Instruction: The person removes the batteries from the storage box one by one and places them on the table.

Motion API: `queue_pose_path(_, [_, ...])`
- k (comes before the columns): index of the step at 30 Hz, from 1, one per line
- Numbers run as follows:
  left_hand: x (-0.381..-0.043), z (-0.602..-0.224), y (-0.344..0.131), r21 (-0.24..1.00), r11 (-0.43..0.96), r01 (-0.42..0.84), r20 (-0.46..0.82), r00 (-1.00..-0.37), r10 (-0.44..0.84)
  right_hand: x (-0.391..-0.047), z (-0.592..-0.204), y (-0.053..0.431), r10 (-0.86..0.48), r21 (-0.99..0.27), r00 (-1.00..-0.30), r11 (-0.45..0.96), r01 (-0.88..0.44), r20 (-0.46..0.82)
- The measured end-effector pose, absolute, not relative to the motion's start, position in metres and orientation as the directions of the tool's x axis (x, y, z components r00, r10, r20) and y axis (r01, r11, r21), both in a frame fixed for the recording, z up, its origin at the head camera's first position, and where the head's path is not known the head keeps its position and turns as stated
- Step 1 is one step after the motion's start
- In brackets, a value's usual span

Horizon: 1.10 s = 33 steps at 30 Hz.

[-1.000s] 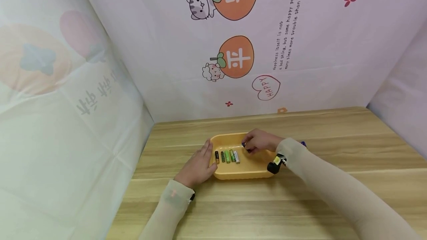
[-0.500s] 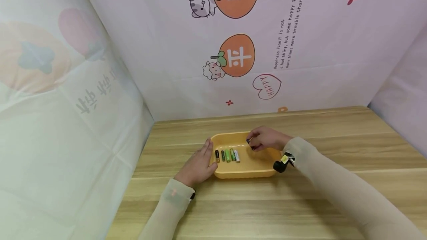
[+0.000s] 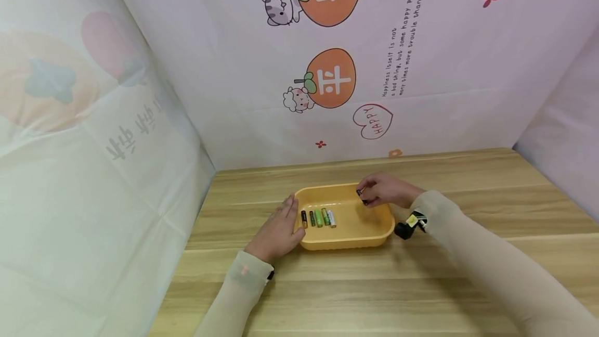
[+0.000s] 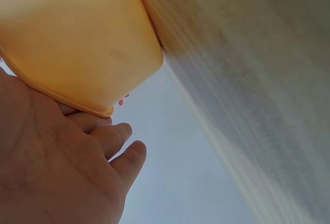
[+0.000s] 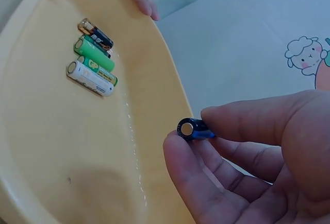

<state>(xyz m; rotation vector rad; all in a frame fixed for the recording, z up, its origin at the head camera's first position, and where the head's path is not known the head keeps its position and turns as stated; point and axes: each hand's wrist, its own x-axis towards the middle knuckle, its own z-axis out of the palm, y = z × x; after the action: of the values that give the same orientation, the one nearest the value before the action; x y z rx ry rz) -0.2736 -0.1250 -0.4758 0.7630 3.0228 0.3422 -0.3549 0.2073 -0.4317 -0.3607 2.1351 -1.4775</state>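
At nine o'clock on a rounded rectangular tray of pale orange plastic (image 3: 355,228), with twelve toward the far cloth, the person's left hand (image 3: 276,230) lies along the short wall, its fingers straight and touching the rim rather than clenched. Seen from the left wrist, the palm faces that wall from outside.

Toward one o'clock, the right hand (image 3: 386,190) pinches a slim dark blue cylindrical battery (image 5: 187,129) between thumb and fingertips. This battery is raised clear of the tray's floor, near the rim; from the right wrist, its round metal end shows.

Between nine o'clock and the centre, five more cylindrical batteries lie on the tray's floor, side by side in a row. Going toward three o'clock, they are a black and copper one (image 3: 304,219), a slim dark green one (image 3: 312,218), a bright green one (image 3: 318,218), a green and yellow one (image 3: 325,216) and a white one (image 3: 331,218), the last slightly slanted.

Past the tray's three o'clock end, a small black camera (image 3: 405,231) sits on the right wrist. Beneath everything is a wood-grain table (image 3: 337,290); at twelve o'clock stands a white cloth (image 3: 243,118) printed with orange fruit (image 3: 334,78) and a red heart outline (image 3: 373,121).
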Motion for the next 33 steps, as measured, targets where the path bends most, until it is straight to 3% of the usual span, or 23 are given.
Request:
queue_pose_path(22, [-0.273,-0.476,-0.124,0.218,0.851,0.477,0.063,-0.877,0.476,-0.353,-0.426,0.248,-0.437,-0.927,-0.871,0.372,0.051,-0.224])
queue_pose_path(33, [-0.275,-0.48,-0.124,0.229,0.851,0.473,0.08,-0.88,0.467,-0.345,-0.431,0.293,-0.394,-0.914,-0.9,0.405,0.009,-0.184])
